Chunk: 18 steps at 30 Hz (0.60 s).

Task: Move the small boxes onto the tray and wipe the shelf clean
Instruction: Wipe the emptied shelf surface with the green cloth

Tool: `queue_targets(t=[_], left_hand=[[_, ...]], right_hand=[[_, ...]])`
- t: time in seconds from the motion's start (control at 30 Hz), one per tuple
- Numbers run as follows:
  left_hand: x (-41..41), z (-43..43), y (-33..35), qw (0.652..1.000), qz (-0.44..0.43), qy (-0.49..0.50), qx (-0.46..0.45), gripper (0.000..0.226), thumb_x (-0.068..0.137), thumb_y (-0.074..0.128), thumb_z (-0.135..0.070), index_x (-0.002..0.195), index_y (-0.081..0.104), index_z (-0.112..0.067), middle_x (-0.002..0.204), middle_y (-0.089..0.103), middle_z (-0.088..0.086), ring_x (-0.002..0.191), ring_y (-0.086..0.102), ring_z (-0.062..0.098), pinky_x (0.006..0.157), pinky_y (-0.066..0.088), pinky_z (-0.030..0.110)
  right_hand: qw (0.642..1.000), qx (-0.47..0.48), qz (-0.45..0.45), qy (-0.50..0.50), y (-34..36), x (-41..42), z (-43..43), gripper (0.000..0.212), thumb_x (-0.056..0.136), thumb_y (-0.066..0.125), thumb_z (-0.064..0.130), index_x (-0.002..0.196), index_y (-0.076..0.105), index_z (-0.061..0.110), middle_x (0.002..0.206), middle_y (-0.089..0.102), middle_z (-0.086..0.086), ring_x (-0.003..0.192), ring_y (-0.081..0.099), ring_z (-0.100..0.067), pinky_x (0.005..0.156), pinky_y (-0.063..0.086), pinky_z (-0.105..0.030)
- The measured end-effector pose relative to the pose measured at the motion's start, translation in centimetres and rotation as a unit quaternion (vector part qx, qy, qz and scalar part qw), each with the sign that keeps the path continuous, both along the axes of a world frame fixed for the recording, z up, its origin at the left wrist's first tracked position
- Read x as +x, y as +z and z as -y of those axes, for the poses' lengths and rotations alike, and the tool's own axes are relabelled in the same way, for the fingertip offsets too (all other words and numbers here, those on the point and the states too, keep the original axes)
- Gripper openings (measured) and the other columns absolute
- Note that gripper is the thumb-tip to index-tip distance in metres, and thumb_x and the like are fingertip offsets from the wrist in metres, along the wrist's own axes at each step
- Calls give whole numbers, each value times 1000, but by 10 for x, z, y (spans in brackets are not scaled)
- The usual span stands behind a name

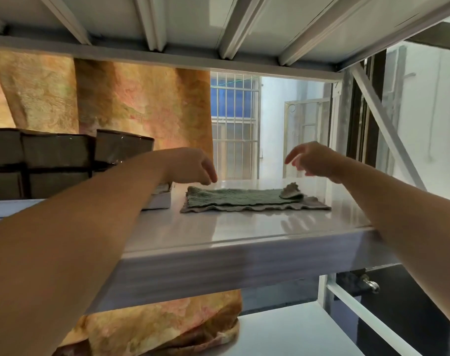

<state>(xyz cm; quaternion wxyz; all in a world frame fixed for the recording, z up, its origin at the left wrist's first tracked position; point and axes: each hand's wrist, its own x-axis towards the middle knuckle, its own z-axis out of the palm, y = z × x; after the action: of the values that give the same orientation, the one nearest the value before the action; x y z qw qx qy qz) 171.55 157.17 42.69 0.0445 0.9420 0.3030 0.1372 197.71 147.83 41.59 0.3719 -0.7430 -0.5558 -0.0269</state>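
A grey-green cloth [241, 199] lies folded flat on the glossy white shelf [218, 235], one corner turned up at its right end. My left hand [193, 167] hovers over the cloth's left end with fingers loosely curled downward, holding nothing. My right hand [313, 159] hangs above the cloth's right end, fingers relaxed and pointing left, also empty. A white tray [159, 200] sits just left of the cloth, mostly hidden behind my left forearm. Several dark small boxes [56, 160] are stacked at the shelf's back left.
The upper shelf's ribbed underside [218, 27] is close overhead. A diagonal white brace [383, 124] crosses the right side. An orange patterned curtain [131, 104] hangs behind. A lower shelf [295, 332] shows beneath.
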Motion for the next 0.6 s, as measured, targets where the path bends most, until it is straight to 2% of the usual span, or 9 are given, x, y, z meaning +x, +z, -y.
queue_targets(t=[0.03,0.13,0.2,0.23,0.3,0.37,0.43,0.53,0.6], left_hand=[[2,-1,0,1000,20,-8,-1,18,91,57,-21,104,70,-22,94,63,-12,75,51,-3,65,36,15],[6,1,-1,999,30,-27,-20,24,93,54,-27,110,70,-21,112,67,-8,99,60,6,88,43,23],[10,5,-3,997,29,-38,-55,24,94,52,-21,113,68,-17,108,71,-4,95,65,7,93,47,25],[12,5,-4,995,33,-42,-83,25,95,51,-15,115,66,-14,103,73,0,88,68,8,90,50,24],[14,6,-4,991,46,-27,-125,34,95,47,-6,127,54,-10,90,74,7,69,70,9,75,55,22],[13,3,-3,992,74,-5,-104,54,93,48,-1,143,33,-15,87,70,9,57,68,8,58,55,20],[10,-1,0,994,104,25,-26,68,90,51,-2,147,22,-23,97,68,6,63,66,11,55,48,21],[7,-5,2,990,133,36,-7,68,89,48,-2,147,21,-25,88,68,1,69,64,13,54,44,23],[9,-7,1,991,130,38,-6,71,89,47,-4,148,14,-28,94,68,10,78,66,23,62,50,36]], right_hand=[[1000,14,24,6,3,-5,-2,32,86,44,-8,86,70,12,111,67,-24,94,64,-36,89,53,-46],[992,-25,112,48,9,-34,-5,28,90,48,-5,105,70,3,117,67,-13,109,63,-25,97,46,-29],[979,-101,151,90,6,-59,-11,28,92,49,-3,112,68,2,119,66,-10,110,63,-20,98,45,-22],[973,-133,159,105,3,-72,-14,28,93,50,1,115,67,4,120,66,-8,109,63,-16,96,46,-21],[960,-177,175,131,-4,-95,-18,30,96,51,19,120,66,13,124,65,-3,109,60,-14,94,44,-22],[942,-217,199,159,-12,-112,-21,41,98,41,39,130,58,19,133,58,0,120,53,-17,101,35,-28],[928,-254,196,188,-20,-123,-24,51,100,24,47,143,39,26,149,40,1,137,35,-18,110,22,-32],[911,-265,209,238,-28,-134,-30,51,101,14,48,150,15,36,160,10,7,148,5,-16,118,1,-38],[897,-281,228,254,-29,-138,-34,50,100,11,51,149,10,41,161,2,9,148,-2,-15,119,-3,-41]])
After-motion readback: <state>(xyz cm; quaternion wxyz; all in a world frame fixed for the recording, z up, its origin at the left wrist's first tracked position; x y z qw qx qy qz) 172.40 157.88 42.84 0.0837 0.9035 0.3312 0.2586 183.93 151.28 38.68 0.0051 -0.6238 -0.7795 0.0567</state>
